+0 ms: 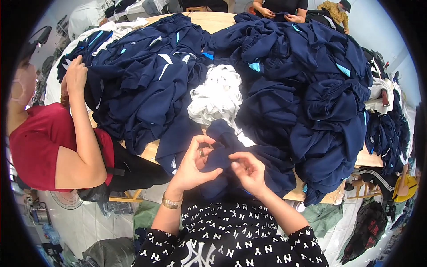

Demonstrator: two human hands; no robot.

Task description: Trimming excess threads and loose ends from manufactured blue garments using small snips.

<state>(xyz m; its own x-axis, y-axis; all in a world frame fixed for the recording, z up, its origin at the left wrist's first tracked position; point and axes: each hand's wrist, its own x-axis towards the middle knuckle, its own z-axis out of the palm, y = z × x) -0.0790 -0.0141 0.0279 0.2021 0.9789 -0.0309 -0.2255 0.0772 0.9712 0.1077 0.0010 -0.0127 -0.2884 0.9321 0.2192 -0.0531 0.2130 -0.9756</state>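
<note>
My left hand [192, 163] grips a fold of a navy blue garment [222, 140] at the near edge of the table, thumb and fingers wrapped around the cloth. A gold bracelet sits on that wrist. My right hand [250, 171] pinches the same garment just to the right, fingers curled on the fabric edge. A tangle of white cord or elastic bands [216, 98] lies just beyond the garment, on top of the pile.
Big heaps of navy garments [311, 89] with light blue trim cover the wooden table [369, 158]. A person in a red top [44, 142] at the left rests a hand on the pile. Another person's hands [278, 15] work at the far side. Bags and cloth lie on the floor.
</note>
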